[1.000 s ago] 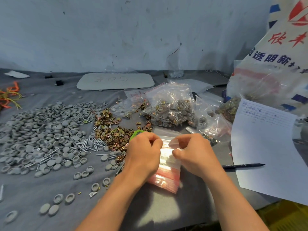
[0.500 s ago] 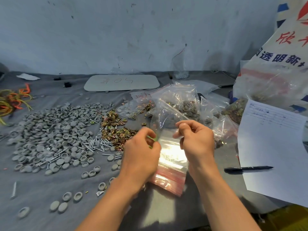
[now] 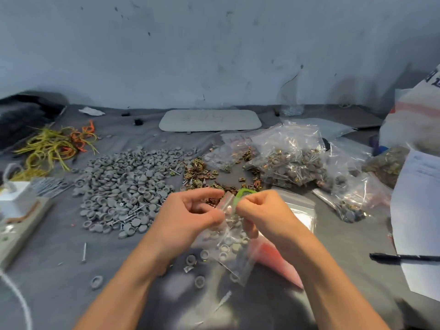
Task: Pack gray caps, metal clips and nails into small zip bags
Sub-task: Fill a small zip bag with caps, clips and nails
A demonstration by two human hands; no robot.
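Pinching a clear zip bag (image 3: 228, 248) by its top edge, the left hand (image 3: 190, 217) and right hand (image 3: 264, 215) hold it over the surface (image 3: 47, 294) centre, gray caps (image 3: 123, 186) heaped at ten o'clock, open cloth at seven.

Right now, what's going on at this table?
A person is packing hardware. The left hand and right hand both pinch the mouth of a small clear zip bag over the gray table. Loose round gray caps, brass-coloured metal clips and silver nails lie heaped to the left; filled clear bags sit behind.
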